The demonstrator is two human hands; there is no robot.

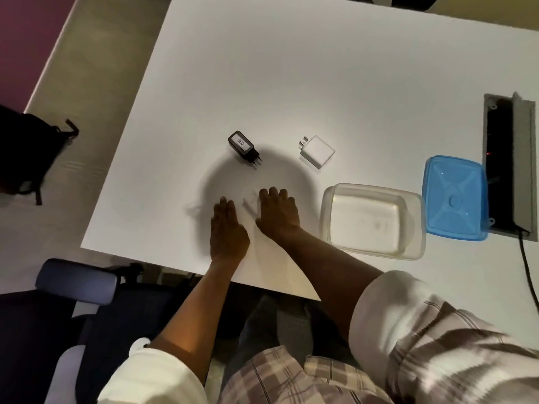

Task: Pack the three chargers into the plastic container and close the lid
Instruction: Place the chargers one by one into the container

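While nothing has yet gone into it, the white bench point(291, 68) fills most of the frame and carries everything in a loose row across the middle — a layout that reads as a starting arrangement, each piece set apart so it can be picked up singly. One clear plastic container point(372, 221) sits at centre right, open side up and bare inside, presumably placed within easy reach of the right hand. Just to its right lies one blue lid point(455, 198), flat on the bench and off the container, left aside so the opening stays free for packing. Both hands rest at lower centre, palms down and fingers spread flat, grasping nothing: the left hand point(227, 228) and the right hand point(278, 212) lie side by side, near each other but apart. Above them, in the middle of the frame, lie the chargers — one black charger point(243, 148) and one white charger point(318, 151), well apart. That makes two; a third is not visible anywhere.
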